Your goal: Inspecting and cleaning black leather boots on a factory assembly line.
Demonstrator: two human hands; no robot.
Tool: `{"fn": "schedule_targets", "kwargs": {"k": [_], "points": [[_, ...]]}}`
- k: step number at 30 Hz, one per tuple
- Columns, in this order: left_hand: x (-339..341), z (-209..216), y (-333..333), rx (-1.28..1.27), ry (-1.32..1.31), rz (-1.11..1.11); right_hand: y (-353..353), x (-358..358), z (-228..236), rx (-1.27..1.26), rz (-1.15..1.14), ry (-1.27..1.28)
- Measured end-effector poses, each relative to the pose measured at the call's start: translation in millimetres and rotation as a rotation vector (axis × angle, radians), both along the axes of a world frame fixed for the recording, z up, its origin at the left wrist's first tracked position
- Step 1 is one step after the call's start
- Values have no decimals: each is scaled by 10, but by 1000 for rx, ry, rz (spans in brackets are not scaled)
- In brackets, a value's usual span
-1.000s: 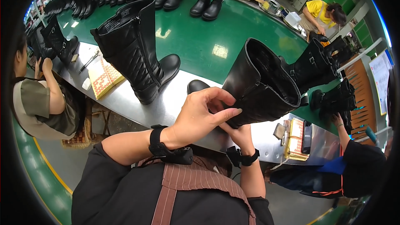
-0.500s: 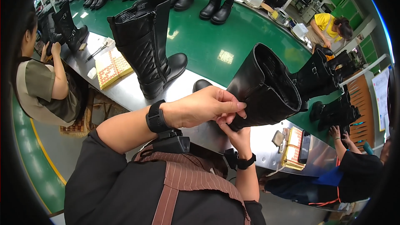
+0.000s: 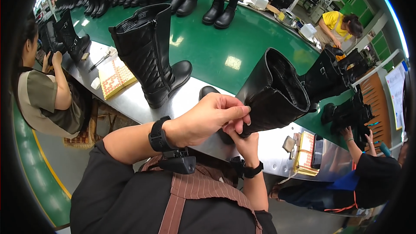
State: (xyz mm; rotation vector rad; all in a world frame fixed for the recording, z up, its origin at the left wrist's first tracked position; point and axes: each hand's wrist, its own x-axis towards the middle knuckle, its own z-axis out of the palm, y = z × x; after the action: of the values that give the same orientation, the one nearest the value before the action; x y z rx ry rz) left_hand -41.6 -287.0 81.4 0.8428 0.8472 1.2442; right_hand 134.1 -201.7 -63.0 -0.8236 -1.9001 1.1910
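Note:
A tall black boot [image 3: 273,91] leans to the right in front of me, its wide top opening turned toward me and its toe showing behind my left wrist. At the boot's near side my left hand [image 3: 216,115] pinches thumb against fingers; whatever sits between the tips is too small to make out. Just below, my right hand [image 3: 245,145] grips the near side of the boot's shaft, its fingers partly hidden. Another black boot [image 3: 149,56], with quilted panels and a side zip, stands upright on the metal table edge to the left.
Beside the upright boot lies a stack of yellow sticker sheets [image 3: 115,78]; a second stack [image 3: 307,151] sits at the right, next to a dark phone [image 3: 317,151]. A green belt [image 3: 203,60] carries several boots along its far side. People work at left, right and far right.
The view has shifted slightly. My left hand stays pinched at the boot's side, a little lower and further left in the picture; my right hand keeps its hold.

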Motion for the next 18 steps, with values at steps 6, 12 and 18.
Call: {"fn": "schedule_targets", "kwargs": {"k": [6, 12, 18], "points": [[-134, 572, -147, 147, 161, 44, -78, -38, 104, 371, -9, -98], [-211, 620, -87, 170, 343, 5, -103, -66, 229, 172, 70, -104], [-280, 390, -62, 200, 267, -46, -76, -90, 199, 47, 109, -10]]}}
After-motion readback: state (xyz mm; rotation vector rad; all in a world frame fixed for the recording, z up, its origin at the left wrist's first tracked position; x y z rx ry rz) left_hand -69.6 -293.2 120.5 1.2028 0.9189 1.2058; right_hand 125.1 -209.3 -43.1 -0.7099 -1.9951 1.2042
